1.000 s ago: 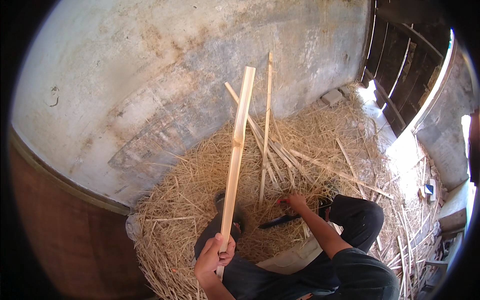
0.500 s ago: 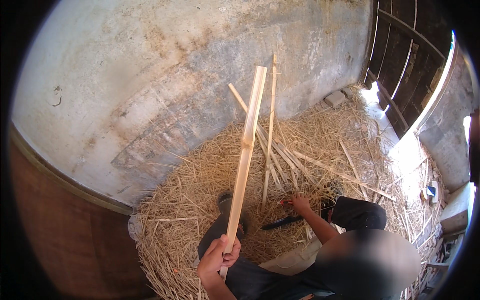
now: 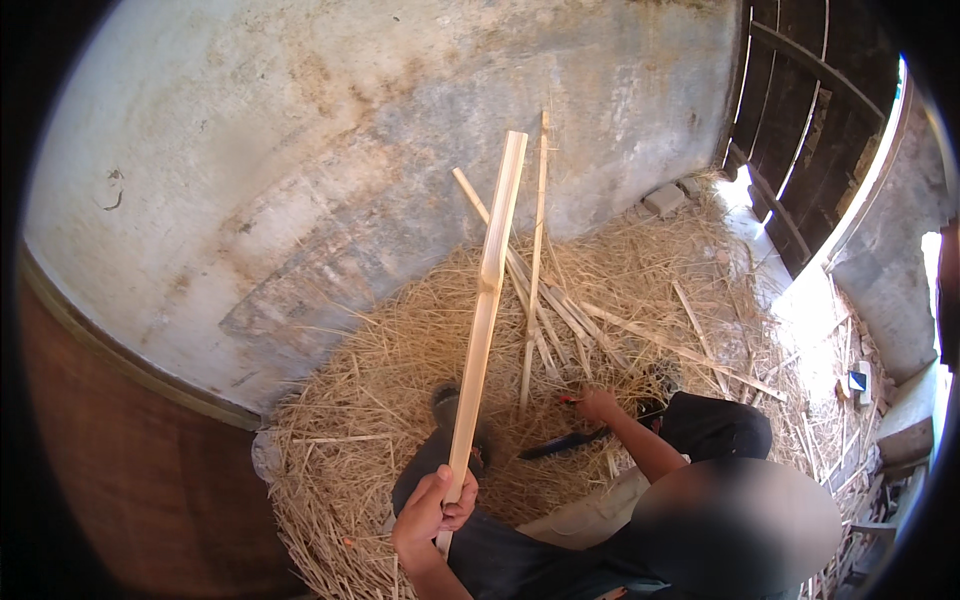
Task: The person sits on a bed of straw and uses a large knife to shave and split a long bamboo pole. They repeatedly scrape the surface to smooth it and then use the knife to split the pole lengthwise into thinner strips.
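Note:
My left hand (image 3: pixel 428 515) is closed around the lower end of a long split bamboo strip (image 3: pixel 488 283). The strip rises at a slant, pale inner face showing, with a node partway up and its far end in front of the wall. Farther off and to the right, my right hand (image 3: pixel 599 404) is closed on a small red thing (image 3: pixel 570 400), whose kind I cannot make out. Just below that hand, a dark, long, blade-like thing (image 3: pixel 560 445) lies by my legs, partly hidden by my forearm.
Several cut bamboo strips (image 3: pixel 580 318) lie crossed on the straw (image 3: pixel 345 470); a thin upright one (image 3: pixel 540 210) leans at the wall (image 3: pixel 300 150). Brick-like blocks (image 3: pixel 664 200) sit in the far corner, near dark wooden boards (image 3: pixel 800 90). A brown panel (image 3: pixel 130 450) stands at left.
My right hand has turned slightly, and the red thing at its fingers shows differently. The left hand and its bamboo strip hold almost the same place; the whole view has shifted slightly.

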Demonstrator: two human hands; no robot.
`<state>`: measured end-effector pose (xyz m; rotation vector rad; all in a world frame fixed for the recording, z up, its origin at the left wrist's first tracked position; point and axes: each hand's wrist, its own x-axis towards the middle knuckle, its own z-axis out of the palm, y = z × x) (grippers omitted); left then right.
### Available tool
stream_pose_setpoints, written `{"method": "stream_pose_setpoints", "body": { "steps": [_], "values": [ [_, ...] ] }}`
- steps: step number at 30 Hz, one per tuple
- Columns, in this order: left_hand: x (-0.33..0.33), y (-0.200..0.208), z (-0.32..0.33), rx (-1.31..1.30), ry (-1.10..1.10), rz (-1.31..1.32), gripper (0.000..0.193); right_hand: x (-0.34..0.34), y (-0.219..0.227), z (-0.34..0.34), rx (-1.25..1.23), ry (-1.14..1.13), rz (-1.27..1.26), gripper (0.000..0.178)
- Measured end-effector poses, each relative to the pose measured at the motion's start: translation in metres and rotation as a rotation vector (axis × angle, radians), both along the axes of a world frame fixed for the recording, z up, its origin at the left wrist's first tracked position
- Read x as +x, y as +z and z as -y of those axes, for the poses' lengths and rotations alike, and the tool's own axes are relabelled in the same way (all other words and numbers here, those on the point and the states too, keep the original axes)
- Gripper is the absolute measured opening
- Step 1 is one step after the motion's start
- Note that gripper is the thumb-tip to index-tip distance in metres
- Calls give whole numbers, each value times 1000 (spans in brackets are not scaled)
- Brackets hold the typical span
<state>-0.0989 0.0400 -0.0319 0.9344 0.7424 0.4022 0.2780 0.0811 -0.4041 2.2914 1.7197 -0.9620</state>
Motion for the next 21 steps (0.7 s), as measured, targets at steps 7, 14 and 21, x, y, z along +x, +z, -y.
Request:
{"method": "stream_pose_setpoints", "body": {
  "steps": [7,14,21],
  "values": [
    [3,2,0,26,13,-20,63,31,63,-51,45,211,-53,58],
    [6,0,3,47,22,-17,60,109,219,-98,292,205,-289,47],
    [4,-3,4,74,29,18,58,139,345,-75,344,27,-811,38]
  ]
}}
